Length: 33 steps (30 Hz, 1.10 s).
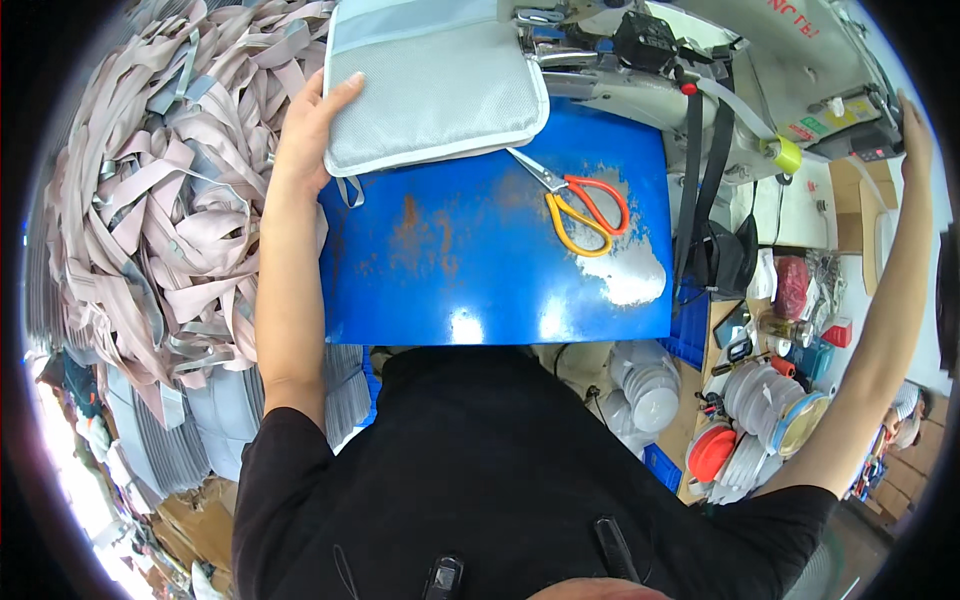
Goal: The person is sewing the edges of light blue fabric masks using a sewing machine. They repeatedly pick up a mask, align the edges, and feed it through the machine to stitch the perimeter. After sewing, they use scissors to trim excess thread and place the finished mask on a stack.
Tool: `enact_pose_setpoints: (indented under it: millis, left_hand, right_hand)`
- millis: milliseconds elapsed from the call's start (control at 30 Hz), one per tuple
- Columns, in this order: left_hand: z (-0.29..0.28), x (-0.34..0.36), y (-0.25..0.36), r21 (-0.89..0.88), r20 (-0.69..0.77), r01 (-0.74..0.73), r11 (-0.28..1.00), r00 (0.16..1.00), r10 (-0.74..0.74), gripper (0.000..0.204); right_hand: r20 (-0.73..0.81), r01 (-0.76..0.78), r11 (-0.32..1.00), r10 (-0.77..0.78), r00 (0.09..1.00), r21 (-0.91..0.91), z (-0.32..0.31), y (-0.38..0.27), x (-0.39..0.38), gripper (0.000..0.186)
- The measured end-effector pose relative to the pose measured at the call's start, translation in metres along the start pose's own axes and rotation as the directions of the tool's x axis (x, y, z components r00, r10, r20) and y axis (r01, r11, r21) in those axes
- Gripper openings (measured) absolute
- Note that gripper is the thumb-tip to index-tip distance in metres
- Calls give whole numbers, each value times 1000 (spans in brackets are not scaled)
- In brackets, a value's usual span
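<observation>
Counter (480,290) is showing glossy blue with rust-brown blotches and a worn whitish patch. Fabric pad (435,90) is presenting grey mesh with pale blue-grey binding. Scissors (585,210) are showing one orange and one yellow handle. Strap heap (160,200) is appearing pinkish-beige and grey. Sewing machine (760,60) is reading off-white.

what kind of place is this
Most likely a small sewing workshop: an industrial sewing machine stands at the blue table, a big heap of grey straps lies beside it, and the left hand rests on a grey padded fabric panel.
</observation>
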<state>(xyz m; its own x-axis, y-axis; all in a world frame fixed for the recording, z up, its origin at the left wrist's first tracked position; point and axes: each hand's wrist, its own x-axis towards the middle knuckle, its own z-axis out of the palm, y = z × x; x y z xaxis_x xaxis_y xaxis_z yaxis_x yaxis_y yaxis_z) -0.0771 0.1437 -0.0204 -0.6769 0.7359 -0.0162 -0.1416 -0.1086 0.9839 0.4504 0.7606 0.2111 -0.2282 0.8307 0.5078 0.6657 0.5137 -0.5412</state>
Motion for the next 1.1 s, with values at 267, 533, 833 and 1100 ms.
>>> enact_pose_setpoints:
  millis: [267, 533, 833, 1100]
  left_hand:
    - [-55, -33, -73, 228, -259, 20, 973, 965, 41, 50]
    - [-64, -73, -87, 197, -312, 49, 979, 950, 15, 46]
    - [-65, -79, -80, 39, -272, 53, 998, 962, -40, 44]
    - [-59, -82, -76, -21, -253, 58, 998, 965, -62, 43]
  right_hand:
    - [-118, -104, 667, 279, 953, 737, 38, 39, -44, 45]
    - [-405, 181, 983, -157, 901, 21, 107, -54, -253, 33]
    - [946, 94, 995, -42, 321, 12, 204, -212, -439, 76]
    - [714, 32, 928, -306, 629, 370, 240, -238, -461, 76]
